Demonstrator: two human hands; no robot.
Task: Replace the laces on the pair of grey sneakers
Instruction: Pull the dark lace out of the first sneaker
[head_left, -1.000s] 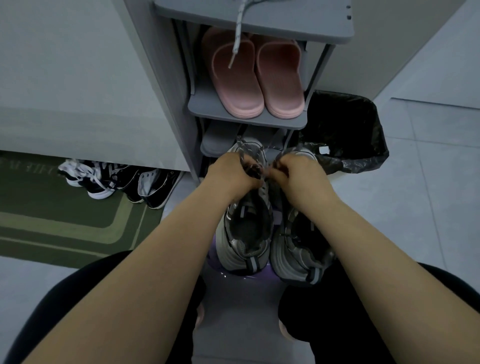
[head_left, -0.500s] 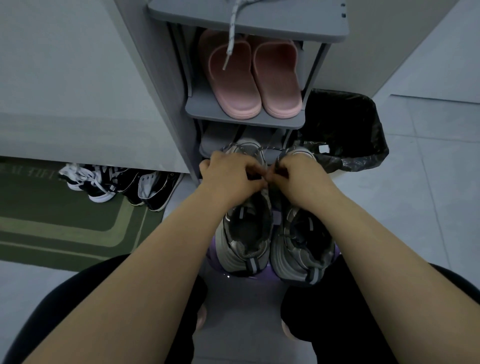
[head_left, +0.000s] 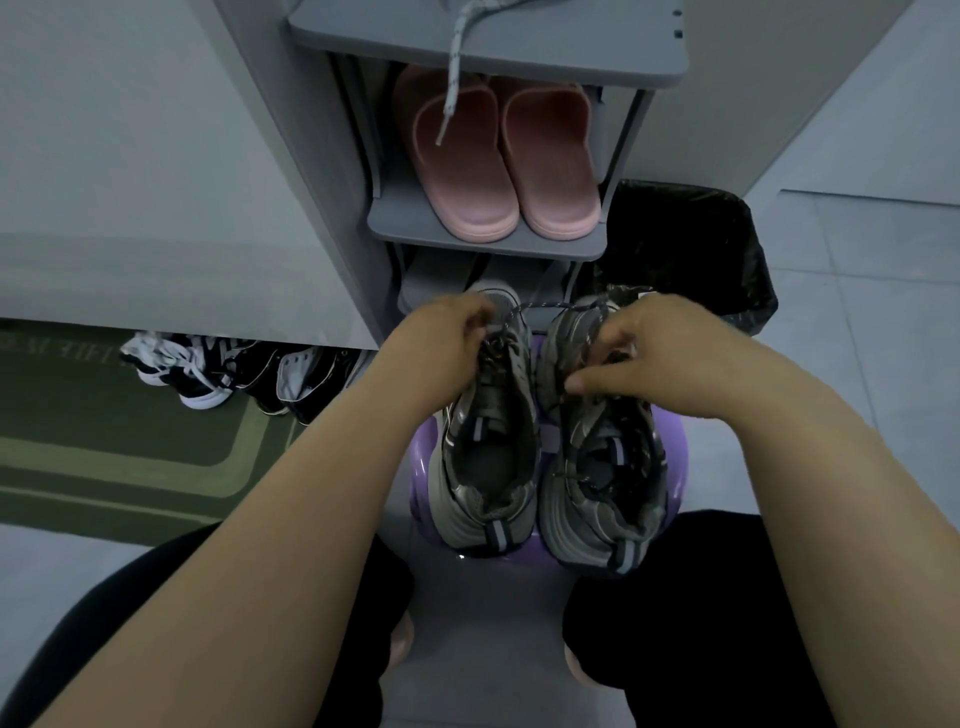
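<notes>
Two grey sneakers stand side by side on a purple stool (head_left: 423, 467), heels toward me: the left sneaker (head_left: 488, 452) and the right sneaker (head_left: 602, 483). A dark speckled lace (head_left: 545, 305) stretches between my two hands above the toes. My left hand (head_left: 441, 338) pinches the lace at the left sneaker's eyelets. My right hand (head_left: 654, 348) grips the other end of the lace over the right sneaker. A pale speckled lace (head_left: 453, 78) hangs from the top shelf.
A grey shoe rack (head_left: 550, 249) stands just beyond the stool, with pink slippers (head_left: 498, 171) on its middle shelf. A black-lined bin (head_left: 696, 249) sits to its right. Black-and-white sneakers (head_left: 223, 371) lie at left beside a green mat (head_left: 104, 447).
My hands, pressed together over the left sneaker's toe before, have drawn apart. The right hand has moved right over the right sneaker, pulling the dark lace taut between them.
</notes>
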